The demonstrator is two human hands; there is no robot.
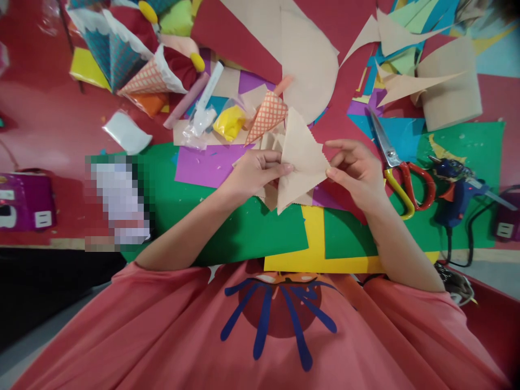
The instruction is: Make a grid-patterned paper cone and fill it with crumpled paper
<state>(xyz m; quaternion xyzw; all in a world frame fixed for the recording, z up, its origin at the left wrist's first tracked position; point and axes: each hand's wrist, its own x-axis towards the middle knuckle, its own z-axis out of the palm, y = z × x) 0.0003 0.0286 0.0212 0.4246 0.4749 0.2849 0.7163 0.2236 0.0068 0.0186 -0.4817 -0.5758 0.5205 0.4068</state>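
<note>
A broad red tabletop (pixel 77 130) is carrying the work, with a large flat green sheet (pixel 252 233) lying across its near part. Beyond the hands, a big round-edged beige paper sheet (pixel 312 70) is lying flat. At the far left, a blue-patterned, white-edged cone bundle (pixel 116 54) is resting, looking already formed. To the right, long steel scissors with red and yellow handles (pixel 393 160) are lying just beside the right hand (pixel 357 173), a blue glue gun (pixel 452 206) farther out.

Between both hands, above the green sheet, a folded beige paper piece with zigzag edges (pixel 303 157) is being held: the left hand (pixel 264 168) is pinching its left side, and the right fingers are pinching its right edge narrowly. Its edges are showing finished cuts, but its folds are standing loose, so the shaping seems only partway along. Just beyond, a small orange-checked cone (pixel 270 112) is lying, apparently complete.
</note>
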